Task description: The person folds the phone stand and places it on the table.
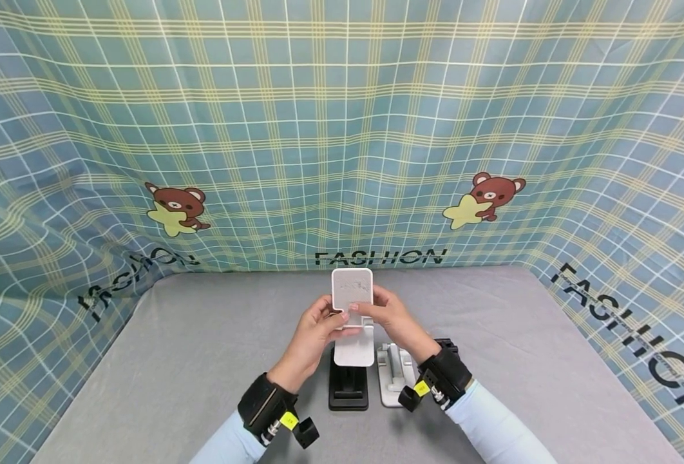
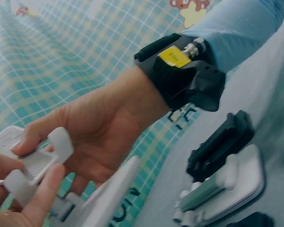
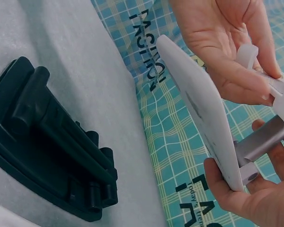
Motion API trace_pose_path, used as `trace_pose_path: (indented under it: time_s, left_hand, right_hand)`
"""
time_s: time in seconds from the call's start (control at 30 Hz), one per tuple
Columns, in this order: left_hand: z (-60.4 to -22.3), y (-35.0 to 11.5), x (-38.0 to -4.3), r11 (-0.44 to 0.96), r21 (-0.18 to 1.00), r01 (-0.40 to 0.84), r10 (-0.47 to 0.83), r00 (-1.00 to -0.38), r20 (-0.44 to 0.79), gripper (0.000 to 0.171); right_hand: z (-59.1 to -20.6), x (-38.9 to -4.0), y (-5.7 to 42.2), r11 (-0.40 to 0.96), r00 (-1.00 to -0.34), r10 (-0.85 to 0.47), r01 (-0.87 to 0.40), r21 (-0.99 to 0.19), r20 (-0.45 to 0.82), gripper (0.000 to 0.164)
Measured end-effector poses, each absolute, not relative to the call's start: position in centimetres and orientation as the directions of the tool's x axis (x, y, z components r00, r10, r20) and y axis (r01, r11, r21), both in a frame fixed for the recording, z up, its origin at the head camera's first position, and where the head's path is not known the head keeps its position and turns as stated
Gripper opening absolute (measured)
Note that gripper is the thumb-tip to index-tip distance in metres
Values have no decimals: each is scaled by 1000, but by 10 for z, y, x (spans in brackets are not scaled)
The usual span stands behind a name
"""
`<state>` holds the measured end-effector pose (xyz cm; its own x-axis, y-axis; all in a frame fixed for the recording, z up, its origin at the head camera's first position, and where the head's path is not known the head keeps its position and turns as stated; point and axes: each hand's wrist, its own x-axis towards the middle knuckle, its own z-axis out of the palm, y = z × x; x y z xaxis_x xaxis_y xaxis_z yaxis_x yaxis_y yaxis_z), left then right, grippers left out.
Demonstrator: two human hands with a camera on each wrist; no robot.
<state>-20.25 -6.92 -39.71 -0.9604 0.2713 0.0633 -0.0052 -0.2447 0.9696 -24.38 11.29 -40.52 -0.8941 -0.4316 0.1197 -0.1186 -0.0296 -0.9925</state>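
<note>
A white phone stand (image 1: 351,283), unfolded, is held up between both hands above the table. My left hand (image 1: 319,332) grips the left edge of its upper plate, thumb on the face. On the right side my right hand (image 1: 397,319) pinches the same plate, its thumb also on the face. The stand's white base (image 3: 199,104) juts out below the hands, joined by a grey stem (image 3: 265,139). Small white lips (image 2: 61,144) stick out from the plate, close to the fingers. Part of the stem is hidden behind fingers.
On the grey table lie a folded black stand (image 1: 348,393), a folded white stand (image 1: 393,377) with a grey arm, and another black stand (image 2: 222,144), partly behind the right wrist in the head view. A checked curtain (image 1: 342,161) encloses the table's back and sides.
</note>
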Motion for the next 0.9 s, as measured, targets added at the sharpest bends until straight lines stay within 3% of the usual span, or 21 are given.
trace_pose_path:
  time_s: [0.17, 0.4, 0.53, 0.7, 0.8, 0.9]
  left_hand:
    - [-393, -82, -209, -195, 981, -1, 233, -972, 46, 36]
    - [-405, -101, -221, -299, 954, -35, 149, -989, 10, 44]
    - [-418, -103, -220, -361, 916, -174, 298, -952, -63, 59]
    - [-427, -95, -212, -393, 849, -354, 572, -817, -76, 68]
    - [-427, -88, -207, -393, 839, -377, 646, -762, -39, 69]
    - [-426, -83, -203, -380, 862, -334, 651, -759, -7, 69]
  right_hand:
    - [-402, -244, 113, -38, -907, -404, -113, -993, 118, 50]
    - [-395, -246, 115, -45, -920, -379, -92, -995, 102, 51]
    - [-392, -247, 115, -60, -914, -390, -91, -994, 108, 52]
    - [-390, -246, 114, -71, -910, -398, -97, -993, 118, 53]
    - [-390, -247, 114, -77, -906, -404, -100, -992, 123, 53]
    - [-391, -248, 114, -92, -902, -411, -103, -990, 132, 51]
